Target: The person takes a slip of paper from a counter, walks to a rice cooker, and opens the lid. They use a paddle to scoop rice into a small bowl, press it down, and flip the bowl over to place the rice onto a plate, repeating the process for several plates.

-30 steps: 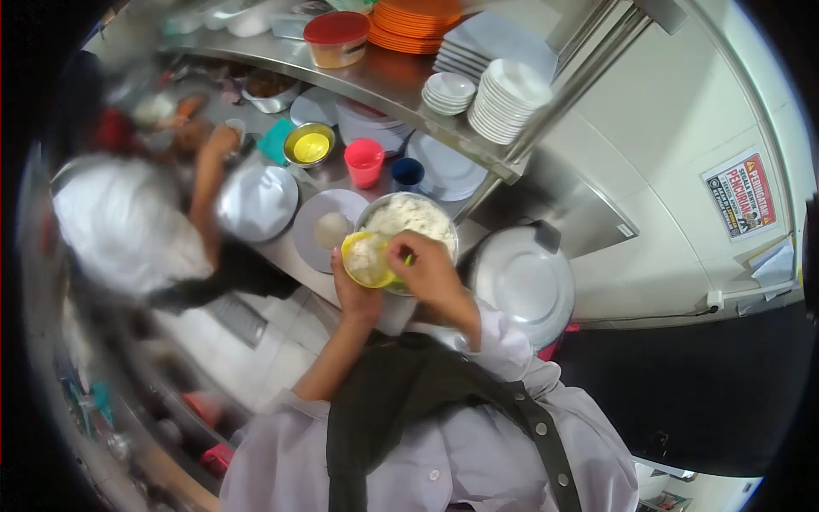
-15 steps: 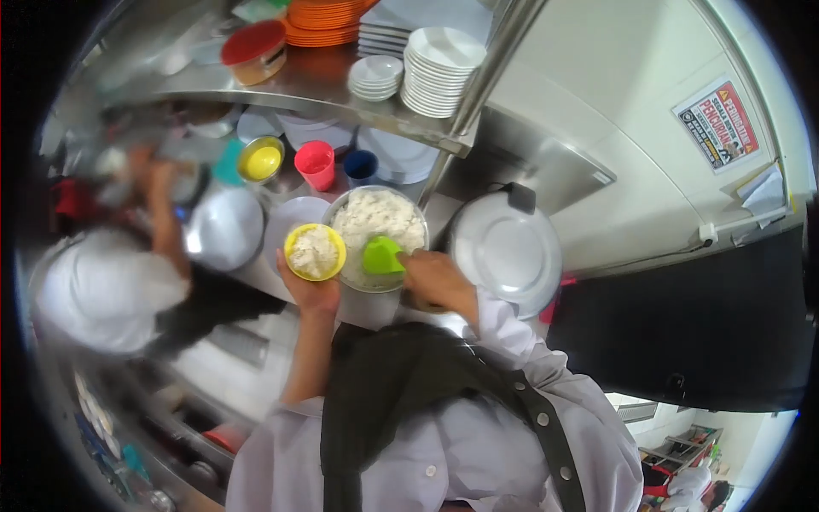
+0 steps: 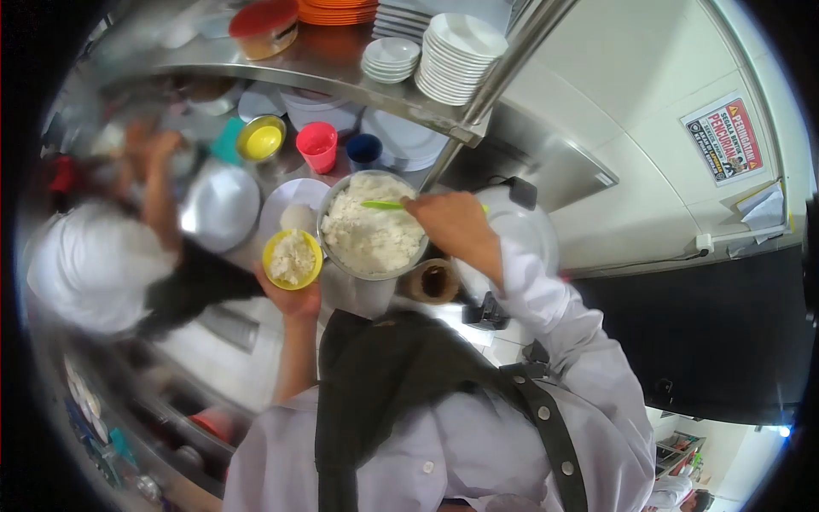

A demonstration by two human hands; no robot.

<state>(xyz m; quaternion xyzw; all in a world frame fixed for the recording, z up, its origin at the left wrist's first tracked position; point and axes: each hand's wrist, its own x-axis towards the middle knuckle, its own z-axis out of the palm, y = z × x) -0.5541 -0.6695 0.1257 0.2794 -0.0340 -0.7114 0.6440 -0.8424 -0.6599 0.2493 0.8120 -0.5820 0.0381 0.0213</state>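
Observation:
In my left hand (image 3: 290, 299) is a small yellow bowl (image 3: 317, 263) with white rice (image 3: 292, 256) in it, held from below. My right hand (image 3: 454, 229) grips a green rice paddle (image 3: 382, 205), seen nearly edge-on above a large round container (image 3: 324, 241) full of rice (image 3: 368, 230). Just behind the yellow bowl lies a white plate (image 3: 277, 198) bearing a rounded mound of rice (image 3: 297, 218). The lower part of that mound is partly hidden by the bowl.
Behind the rice stand a pink cup (image 3: 316, 147), a dark blue cup (image 3: 364, 152) and a metal bowl (image 3: 256, 155) with something yellow inside. A large lidded pot (image 3: 520, 226) is at right. A shelf (image 3: 341, 92) holds stacked plates. A co-worker (image 3: 98, 264) works at left.
My right hand has risen and moved right, turning the paddle edge-on above the rice. The yellow bowl has moved left and nearer to me, and the rice mound on the plate now shows.

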